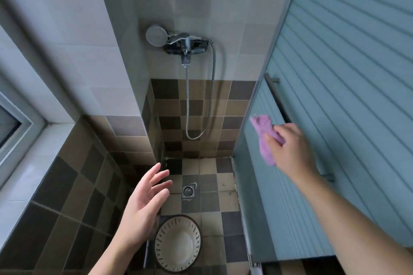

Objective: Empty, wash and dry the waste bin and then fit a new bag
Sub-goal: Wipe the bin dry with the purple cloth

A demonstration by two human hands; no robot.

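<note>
Head view: right hand [288,147] grips purple cloth [264,138], left hand [143,203] spread, empty; waste bin [177,244] on shower floor. Judging drying step; next, cloth down into bin.

no readable text or labels anywhere.

Soft daylight is entering from the window [13,127] at left; wide-angle distortion is bending edges; shadows are staying faint.

checkered tile floor [210,214] bears a slotted white bin [177,242] near a drain [188,191].
</note>
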